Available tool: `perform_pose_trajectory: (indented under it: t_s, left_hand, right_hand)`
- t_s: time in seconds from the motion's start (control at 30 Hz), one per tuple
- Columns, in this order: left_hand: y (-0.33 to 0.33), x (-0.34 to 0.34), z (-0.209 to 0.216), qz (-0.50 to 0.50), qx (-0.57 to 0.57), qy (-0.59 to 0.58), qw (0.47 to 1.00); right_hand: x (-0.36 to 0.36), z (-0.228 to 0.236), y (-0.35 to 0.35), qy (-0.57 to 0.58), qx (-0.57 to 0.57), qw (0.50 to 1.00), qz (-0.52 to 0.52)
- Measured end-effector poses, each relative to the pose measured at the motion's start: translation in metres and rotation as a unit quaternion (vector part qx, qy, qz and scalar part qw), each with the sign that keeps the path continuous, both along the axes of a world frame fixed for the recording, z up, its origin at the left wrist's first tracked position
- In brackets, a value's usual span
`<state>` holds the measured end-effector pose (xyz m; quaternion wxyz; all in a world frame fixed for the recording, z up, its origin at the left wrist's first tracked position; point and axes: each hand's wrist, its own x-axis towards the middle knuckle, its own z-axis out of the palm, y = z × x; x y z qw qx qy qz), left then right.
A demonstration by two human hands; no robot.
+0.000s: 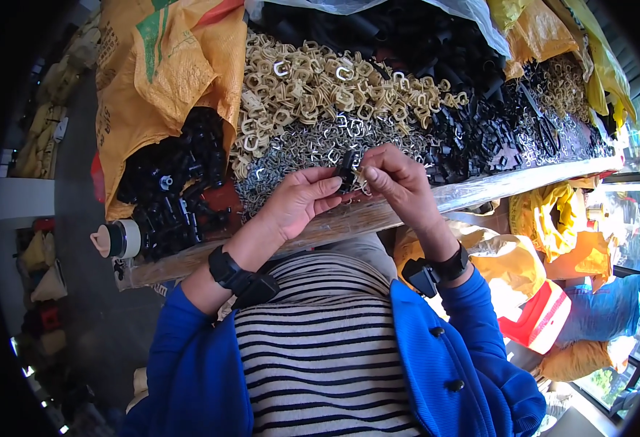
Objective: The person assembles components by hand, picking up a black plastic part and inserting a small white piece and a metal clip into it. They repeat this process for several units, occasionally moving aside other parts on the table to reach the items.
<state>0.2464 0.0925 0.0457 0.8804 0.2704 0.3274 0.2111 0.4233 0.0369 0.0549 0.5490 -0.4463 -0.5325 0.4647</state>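
Observation:
Over the table's near edge my two hands meet. My left hand (299, 200) pinches a small black plastic part (347, 167) between thumb and fingers. My right hand (401, 183) is closed at the other side of that part, thumb and forefinger pressed together on a small pale piece (362, 182), whose exact kind I cannot make out. Just beyond the hands lies a heap of small metal clips (320, 149). Behind it are piled cream plastic rings (298, 91), and to the right small black plastic pieces (473, 138).
Black plastic fittings (181, 211) spill from an orange woven sack (163, 80) at the left. A white cup-like container (124, 239) stands at the table's left corner. Larger black parts (407, 36) lie at the back. Plastic film wraps the table edge (473, 195); filled sacks (553, 218) stand at right.

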Motion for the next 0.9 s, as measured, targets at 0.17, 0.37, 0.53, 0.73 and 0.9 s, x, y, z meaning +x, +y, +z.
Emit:
perform_pose_trajectory:
  t_s: [0.17, 0.37, 0.53, 0.73, 0.9]
  left_hand:
    - [-0.009, -0.045, 0.0, 0.02, 0.007, -0.031, 0.999]
    - [-0.016, -0.089, -0.017, 0.054, -0.014, -0.041, 0.998]
    - [-0.017, -0.108, -0.03, 0.06, -0.03, -0.048, 0.997]
    - [-0.018, -0.105, -0.035, 0.059, -0.044, -0.048, 0.996]
    - [-0.014, -0.102, -0.038, 0.06, -0.044, -0.046, 0.996]
  right_hand:
    - [-0.048, -0.011, 0.008, -0.102, 0.077, 0.991, 0.03]
    - [-0.101, -0.014, 0.008, -0.054, 0.031, 0.997, 0.047]
    - [-0.117, -0.022, 0.011, -0.033, -0.035, 0.998, 0.038]
    - [-0.119, -0.023, 0.008, 0.045, -0.149, 0.987, 0.025]
    - [-0.12, -0.035, 0.009, 0.017, -0.103, 0.995, -0.009]
